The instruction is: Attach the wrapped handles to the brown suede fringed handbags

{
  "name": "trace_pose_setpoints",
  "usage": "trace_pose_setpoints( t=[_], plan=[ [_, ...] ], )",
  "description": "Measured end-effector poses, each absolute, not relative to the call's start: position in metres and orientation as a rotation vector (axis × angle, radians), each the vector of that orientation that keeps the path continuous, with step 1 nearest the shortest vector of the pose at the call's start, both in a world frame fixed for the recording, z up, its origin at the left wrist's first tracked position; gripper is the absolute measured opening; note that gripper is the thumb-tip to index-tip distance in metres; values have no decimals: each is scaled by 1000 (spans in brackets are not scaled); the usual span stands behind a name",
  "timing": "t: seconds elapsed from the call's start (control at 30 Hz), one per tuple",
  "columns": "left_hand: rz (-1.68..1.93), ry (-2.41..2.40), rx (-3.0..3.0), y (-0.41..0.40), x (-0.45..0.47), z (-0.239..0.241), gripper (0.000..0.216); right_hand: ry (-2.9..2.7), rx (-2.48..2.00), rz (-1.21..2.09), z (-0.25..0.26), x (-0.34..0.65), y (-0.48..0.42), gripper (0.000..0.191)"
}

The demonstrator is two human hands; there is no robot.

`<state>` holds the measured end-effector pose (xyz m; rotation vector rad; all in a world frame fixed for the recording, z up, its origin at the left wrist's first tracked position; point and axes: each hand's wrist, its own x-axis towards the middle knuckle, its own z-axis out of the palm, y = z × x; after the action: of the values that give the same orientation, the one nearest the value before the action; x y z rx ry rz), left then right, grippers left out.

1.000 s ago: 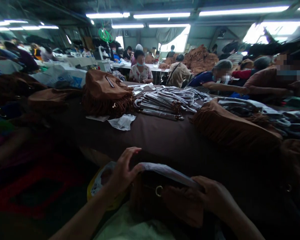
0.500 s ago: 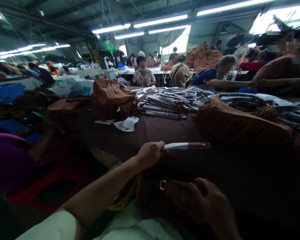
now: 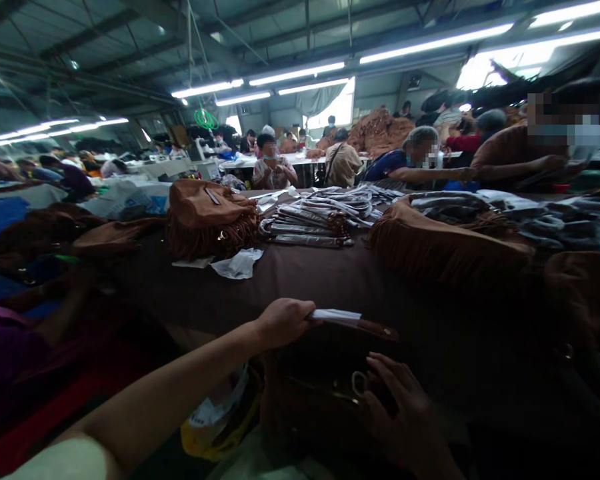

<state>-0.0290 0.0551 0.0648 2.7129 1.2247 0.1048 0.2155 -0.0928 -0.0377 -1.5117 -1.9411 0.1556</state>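
Observation:
My left hand (image 3: 286,323) is closed round a brown strap (image 3: 377,329) partly wrapped in white paper or film. The strap's bare end, with a small brass-coloured stud, points right over the dark table. Below it, my right hand (image 3: 405,407) grips a dark brown bag (image 3: 305,407) at its edge, close to a metal ring (image 3: 359,382). Thumb and fingers lie on either side of the part by the ring. Deep shadow hides most of this bag, including exactly what the fingertips press on.
On the dark table (image 3: 300,273) lie a brown fringed bag (image 3: 205,213), a heap of wrapped straps (image 3: 315,220), crumpled white paper (image 3: 237,264) and another fringed bag (image 3: 445,233) at right. A purple-sleeved person (image 3: 10,340) sits at left; several people work beyond.
The strap's free end has tipped downward, nearer the ring. My right hand has shifted, its fingers more raised, and a brass-coloured edge of the bag now shows. The view has turned slightly right.

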Motion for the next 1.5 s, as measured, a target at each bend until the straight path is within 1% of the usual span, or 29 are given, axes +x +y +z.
trace_pose_setpoints(
  t=[0.1, 0.2, 0.23, 0.3, 0.33, 0.37, 0.43, 0.53, 0.57, 0.6, 0.67, 0.7, 0.73, 0.87, 1.03, 1.13, 1.2, 1.23, 1.3, 1.33, 1.37, 1.43, 1.5],
  plan=[
    [43, 1230, 2726, 57, -23, 58, 29, -2175, -1466, 154, -38, 223, -98, 37],
    [-13, 1237, 2729, 56, -13, 52, 32, -2253, -1525, 236, -35, 206, -100, 37],
    [-26, 1234, 2733, 55, -9, 51, 33, -2242, -1554, 277, -35, 197, -101, 43],
    [-38, 1227, 2745, 53, -4, 51, 33, -2234, -1571, 351, -36, 179, -100, 63],
    [-37, 1230, 2752, 52, -1, 53, 33, -2234, -1570, 370, -37, 172, -99, 68],
    [-32, 1235, 2758, 52, 0, 55, 32, -2230, -1566, 383, -38, 168, -98, 66],
    [-3, 1239, 2760, 50, 2, 61, 30, -2156, -1546, 393, -39, 168, -98, 62],
    [76, 1220, 2746, 50, -1, 73, 28, -1798, -1458, 459, -35, 193, -103, 64],
    [102, 1216, 2742, 50, -3, 77, 28, -1637, -1404, 493, -34, 204, -105, 59],
    [122, 1214, 2740, 50, -4, 80, 27, -1477, -1345, 524, -33, 216, -108, 50],
    [148, 1210, 2744, 50, -5, 83, 26, -1210, -1239, 607, -31, 237, -111, 28],
    [148, 1207, 2753, 49, -4, 83, 25, -1106, -1197, 670, -30, 244, -112, 21],
    [137, 1201, 2769, 48, -2, 83, 26, -1027, -1166, 758, -30, 250, -112, 19],
    [34, 1159, 2880, 44, 12, 75, 27, -863, -1087, 1055, -28, 258, -109, 29],
    [-36, 1051, 2962, 51, 24, 69, 22, -875, -1162, 1094, -24, 262, -105, 47],
    [-133, 984, 2961, 58, 27, 70, 29, -884, -1225, 1043, -24, 263, -101, 55],
    [-173, 973, 2955, 61, 31, 74, 34, -906, -1274, 998, -25, 261, -97, 57],
    [-152, 957, 2959, 60, 34, 77, 39, -919, -1305, 965, -25, 260, -96, 56],
    [-26, 887, 2971, 56, 45, 83, 66, -961, -1358, 911, -24, 254, -93, 55],
    [44, 856, 2967, 52, 52, 86, 73, -980, -1379, 884, -23, 251, -92, 54],
    [105, 833, 2956, 47, 61, 88, 72, -1003, -1399, 862, -21, 248, -92, 53],
    [153, 783, 2926, 36, 80, 89, 54, -1059, -1414, 829, -18, 241, -92, 53],
    [84, 723, 2885, 27, 98, 87, 37, -1123, -1410, 780, -15, 238, -94, 52]
  ],
)
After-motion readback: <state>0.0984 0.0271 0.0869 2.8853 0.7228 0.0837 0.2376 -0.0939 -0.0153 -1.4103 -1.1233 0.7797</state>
